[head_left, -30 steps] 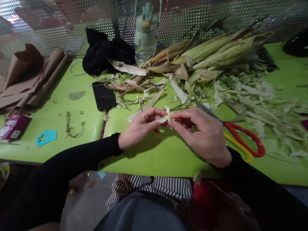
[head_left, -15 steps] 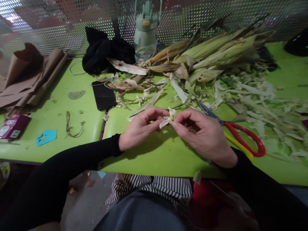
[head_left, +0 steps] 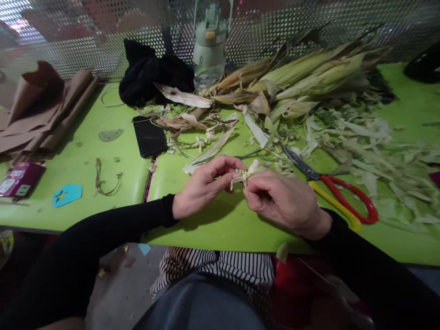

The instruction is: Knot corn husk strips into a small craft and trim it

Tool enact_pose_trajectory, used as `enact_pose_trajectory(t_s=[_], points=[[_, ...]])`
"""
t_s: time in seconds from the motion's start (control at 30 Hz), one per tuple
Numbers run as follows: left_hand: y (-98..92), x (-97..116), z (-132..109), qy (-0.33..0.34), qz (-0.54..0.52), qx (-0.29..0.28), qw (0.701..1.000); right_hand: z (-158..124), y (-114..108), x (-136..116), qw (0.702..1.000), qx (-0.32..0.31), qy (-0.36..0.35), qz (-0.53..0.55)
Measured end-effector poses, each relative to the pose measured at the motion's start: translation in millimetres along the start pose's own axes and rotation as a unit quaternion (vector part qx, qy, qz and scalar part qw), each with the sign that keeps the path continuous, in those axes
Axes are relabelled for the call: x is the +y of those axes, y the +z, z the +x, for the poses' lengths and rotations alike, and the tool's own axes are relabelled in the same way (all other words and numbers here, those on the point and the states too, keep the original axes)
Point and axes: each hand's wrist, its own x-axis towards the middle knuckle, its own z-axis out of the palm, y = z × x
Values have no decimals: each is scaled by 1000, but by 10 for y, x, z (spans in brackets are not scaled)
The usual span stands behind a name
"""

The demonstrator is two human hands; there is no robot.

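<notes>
From the head camera, a small, pale cream knotted husk piece (head_left: 240, 175) is held between the two hands, just above the near part of the table. It looks bumpy and plaited along its middle, with a rounded pale tuft at the top and thin ends sticking out below. The left hand (head_left: 208, 183) pinches it between thumb and fingertips; the right hand (head_left: 285, 199) is curled with its fingers bunched at the other side of the piece, and its exact grip there is hidden.

The table (head_left: 213, 229) is bright green, with a dark seam left of the hands. A perforated screen (head_left: 85, 41) stands along its back, and a grey floor (head_left: 120, 288) littered with paper bits shows below.

Scissors (head_left: 315, 175) with one red and one yellow handle lie just beside the right hand, which partly hides the yellow one. Beyond the hands spread husk scraps (head_left: 374, 153) and a bundle of corn husks (head_left: 309, 78), near a bottle (head_left: 209, 52) and black cloth (head_left: 151, 75). A phone (head_left: 150, 136), blue paper (head_left: 72, 195), purple box (head_left: 20, 181) and brown paper (head_left: 41, 117) lie to the left.
</notes>
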Motion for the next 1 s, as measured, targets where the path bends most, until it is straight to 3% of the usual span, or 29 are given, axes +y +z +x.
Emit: enact_pose_trajectory(t_s=[0.17,0.3,0.53,0.63,0.87,1.0], points=[[-7,29,20,11,-24,-14,1000,4,-22,2,1000,2,14,-13],[-11,63,22,-1,-21,-18,1000,-28,-40,23,997,48,56,-17],[-4,70,6,-25,6,-27,999,-57,-35,10,993,105,44,8],[7,56,3,-8,57,-8,998,-48,-28,12,992,107,59,43],[-32,70,21,42,118,-24,992,-6,-35,34,981,66,82,163],[-56,88,27,36,110,-21,993,4,-39,33,978,99,102,151]])
